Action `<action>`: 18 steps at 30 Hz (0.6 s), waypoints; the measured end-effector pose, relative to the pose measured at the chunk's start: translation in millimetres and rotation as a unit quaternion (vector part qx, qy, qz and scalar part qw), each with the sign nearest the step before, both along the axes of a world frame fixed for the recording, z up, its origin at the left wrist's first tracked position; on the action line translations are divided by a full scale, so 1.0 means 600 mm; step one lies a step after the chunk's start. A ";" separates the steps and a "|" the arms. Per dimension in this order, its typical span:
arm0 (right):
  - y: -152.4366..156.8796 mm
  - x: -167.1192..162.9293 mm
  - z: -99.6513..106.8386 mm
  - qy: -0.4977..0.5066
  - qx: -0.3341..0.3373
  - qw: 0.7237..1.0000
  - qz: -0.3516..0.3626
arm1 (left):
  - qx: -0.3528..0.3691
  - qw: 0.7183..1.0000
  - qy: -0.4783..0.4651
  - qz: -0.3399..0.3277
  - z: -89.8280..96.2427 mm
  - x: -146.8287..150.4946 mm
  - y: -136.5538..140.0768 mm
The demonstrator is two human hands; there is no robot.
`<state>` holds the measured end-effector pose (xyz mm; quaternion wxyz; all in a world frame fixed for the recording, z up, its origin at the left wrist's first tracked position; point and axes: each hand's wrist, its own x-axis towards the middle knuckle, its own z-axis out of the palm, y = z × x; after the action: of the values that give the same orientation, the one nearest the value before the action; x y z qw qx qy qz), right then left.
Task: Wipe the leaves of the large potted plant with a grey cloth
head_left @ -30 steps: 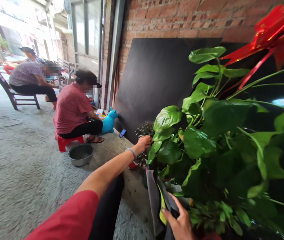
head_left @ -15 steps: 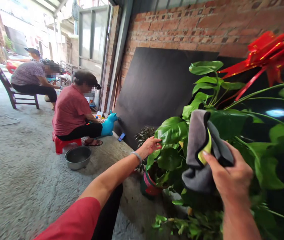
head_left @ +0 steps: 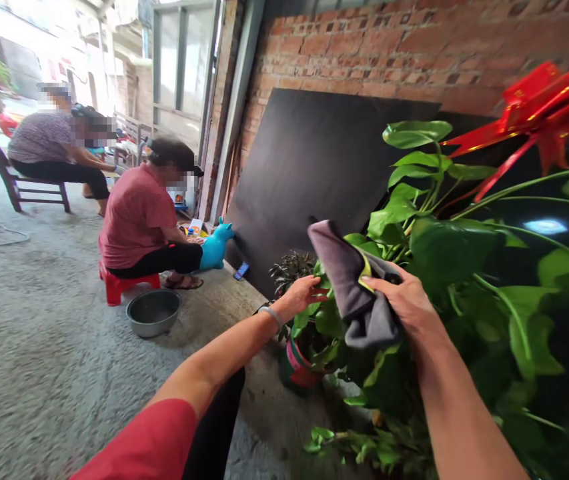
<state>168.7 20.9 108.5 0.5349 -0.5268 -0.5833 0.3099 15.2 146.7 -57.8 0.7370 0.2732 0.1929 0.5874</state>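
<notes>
A grey cloth (head_left: 349, 273) with dark edging and a yellow-green underside is bunched in my right hand (head_left: 409, 300), which is closed on it. The cloth lies over a broad green leaf and hides most of it. My left hand (head_left: 304, 295), with a band at the wrist, pinches that leaf (head_left: 318, 270) at its edge, fingers partly behind it. The leaf belongs to a large leafy potted plant (head_left: 449, 247). Below my left hand stands a green and red pot (head_left: 298, 363).
A red ribbon bow (head_left: 539, 113) hangs on the plant. A dark panel (head_left: 309, 180) leans on the brick wall (head_left: 354, 47). To the left, a person in a red shirt (head_left: 137, 217) sits near a metal basin (head_left: 153, 313) and a blue animal toy (head_left: 215, 247); others sit behind.
My right hand has carried the cloth left, onto the leaf beside my left hand. The leaf, visible before, is now mostly covered. My left hand stays nearly in place.
</notes>
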 end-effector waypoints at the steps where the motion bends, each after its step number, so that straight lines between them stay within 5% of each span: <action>1: 0.018 0.014 -0.008 0.041 0.015 0.996 -0.078 | -0.006 1.000 0.005 -0.001 0.005 0.001 0.002; 3: 0.034 0.037 -0.024 0.133 0.060 0.972 -0.186 | -0.009 1.000 0.008 -0.001 0.011 0.000 0.007; 5: 0.024 0.047 -0.034 0.195 0.119 0.950 -0.212 | -0.008 1.000 -0.001 -0.001 0.010 -0.003 0.010; 8: -0.009 0.031 -0.033 0.149 0.155 0.965 -0.152 | -0.010 1.000 -0.012 -0.007 0.003 0.002 0.013; 11: -0.017 0.004 -0.038 0.056 0.089 0.994 -0.004 | -0.016 1.000 -0.007 -0.007 -0.001 0.014 0.012; 13: -0.005 0.003 -0.053 0.046 0.044 0.998 0.022 | -0.012 1.000 -0.002 -0.005 0.001 0.015 0.008; 18: -0.001 0.072 -0.084 0.222 0.027 0.955 -0.195 | -0.008 1.000 -0.014 0.004 0.020 -0.011 -0.005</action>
<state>211.9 20.3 58.1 0.7149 -0.5334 -0.3440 0.2932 8.5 143.8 -46.0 0.7395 0.2585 0.1879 0.5924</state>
